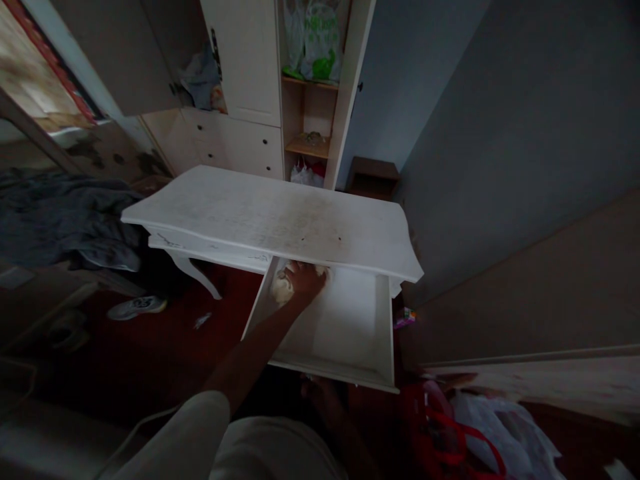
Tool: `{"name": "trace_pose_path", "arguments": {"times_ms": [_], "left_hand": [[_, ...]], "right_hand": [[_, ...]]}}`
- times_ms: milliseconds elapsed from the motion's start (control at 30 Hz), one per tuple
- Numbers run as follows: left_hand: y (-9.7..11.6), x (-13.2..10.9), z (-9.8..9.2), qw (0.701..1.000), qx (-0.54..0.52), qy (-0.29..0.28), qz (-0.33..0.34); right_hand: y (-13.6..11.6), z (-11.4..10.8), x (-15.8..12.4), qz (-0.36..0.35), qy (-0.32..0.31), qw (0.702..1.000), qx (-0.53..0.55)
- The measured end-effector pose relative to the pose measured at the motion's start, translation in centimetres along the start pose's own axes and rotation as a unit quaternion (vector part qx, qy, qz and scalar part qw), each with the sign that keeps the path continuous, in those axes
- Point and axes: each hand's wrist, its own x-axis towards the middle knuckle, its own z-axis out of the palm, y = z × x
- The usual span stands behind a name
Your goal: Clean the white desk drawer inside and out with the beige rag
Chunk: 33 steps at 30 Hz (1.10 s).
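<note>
My left hand [306, 281] reaches into the pulled-out drawer [350, 340] of a white table [240, 207]. Its fingers are bent over a crumpled cream cloth [283, 288], pressing it at the drawer's back left corner. Part of the cloth is hidden under the hand. Below the drawer's front panel, in deep shadow, is my right hand [323, 398]. It is close to the underside of that front, but its fingers are too dark to make out, so I cannot tell whether it grips the drawer. Dark smudges mark the tabletop.
A white wardrobe [250, 67] with open shelves stands behind the table. Dark clothing [70, 213] is heaped at left, above a shoe [137, 307] on the red floor. A red bag [440, 427] and a white plastic bag [505, 433] lie at lower right, by the wall.
</note>
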Motion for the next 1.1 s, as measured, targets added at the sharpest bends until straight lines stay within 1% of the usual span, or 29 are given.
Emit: {"name": "trace_pose_path", "arguments": {"times_ms": [133, 267, 333, 433, 467, 533, 600, 700, 800, 900, 1000, 1100], "left_hand": [[2.7, -0.5, 0.6, 1.000, -0.015, 0.014, -0.012], [6.2, -1.8, 0.8, 0.999, -0.048, 0.011, 0.009], [8.3, -2.6, 0.9, 0.997, -0.071, -0.001, 0.037], [11.6, -3.8, 1.0, 0.988, -0.108, -0.014, 0.110], [12.5, -4.1, 1.1, 0.984, -0.117, -0.017, 0.131], [13.8, -4.5, 1.2, 0.981, -0.125, -0.023, 0.149], [14.2, -4.6, 1.3, 0.980, -0.124, -0.026, 0.156], [13.6, -4.3, 1.3, 0.976, -0.115, -0.030, 0.183], [12.6, -3.9, 1.0, 0.967, -0.100, -0.051, 0.229], [11.9, -3.9, 0.6, 0.948, -0.082, -0.077, 0.299], [11.5, -4.8, 0.1, 0.925, -0.064, -0.095, 0.363], [11.1, -6.8, -0.5, 0.906, -0.055, -0.130, 0.400]], "right_hand": [[-0.6, -0.2, -0.3, 0.002, -0.021, 0.999, -0.039], [-1.4, 0.0, -0.6, 0.007, -0.035, 0.997, -0.066], [-1.5, 0.2, -0.5, 0.009, -0.044, 0.996, -0.079], [-1.2, 0.2, -0.2, 0.014, -0.039, 0.994, -0.102], [-1.0, 0.2, -0.2, 0.017, -0.031, 0.993, -0.111], [-0.7, 0.2, -0.1, 0.023, -0.016, 0.992, -0.125], [-0.5, 0.2, -0.1, 0.029, -0.015, 0.990, -0.135], [-0.6, 0.4, -0.2, 0.029, -0.023, 0.989, -0.142], [-1.0, 0.4, -0.2, 0.028, -0.038, 0.988, -0.149], [-1.3, 0.2, -0.2, 0.041, -0.040, 0.989, -0.133], [-1.4, 0.0, -0.4, 0.046, -0.033, 0.992, -0.109], [-1.3, -0.1, -0.6, 0.040, -0.030, 0.995, -0.091]]}}
